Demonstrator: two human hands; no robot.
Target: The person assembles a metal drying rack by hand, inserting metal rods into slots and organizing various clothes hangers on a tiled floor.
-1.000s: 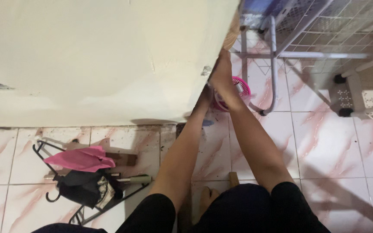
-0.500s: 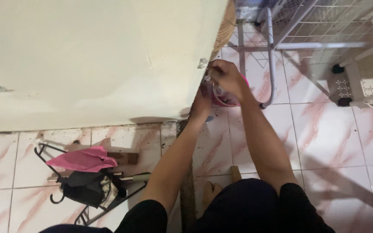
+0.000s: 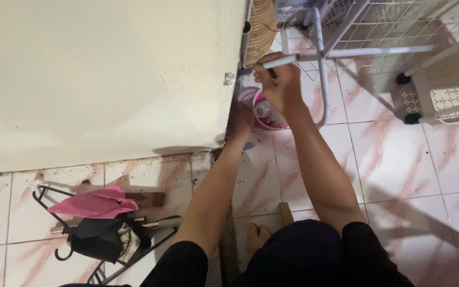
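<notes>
Right hand (image 3: 280, 85) holds brush (image 3: 277, 62) above pink cup (image 3: 268, 112).

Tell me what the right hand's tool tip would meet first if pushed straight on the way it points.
Probably the wall edge: the right hand holds a pale tool pointing left, its tip close to that corner. Depth is unclear, so it could slip past.

Right hand (image 3: 280, 85) holds a pale pen-like tool (image 3: 277, 62) above a pink fan (image 3: 269, 112).

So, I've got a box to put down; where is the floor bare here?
Bare tiles lie right of the right forearm, below the white crate. Crowded: the hangers and pink cloth lower left, and the pink tub beside the wall corner.
</notes>
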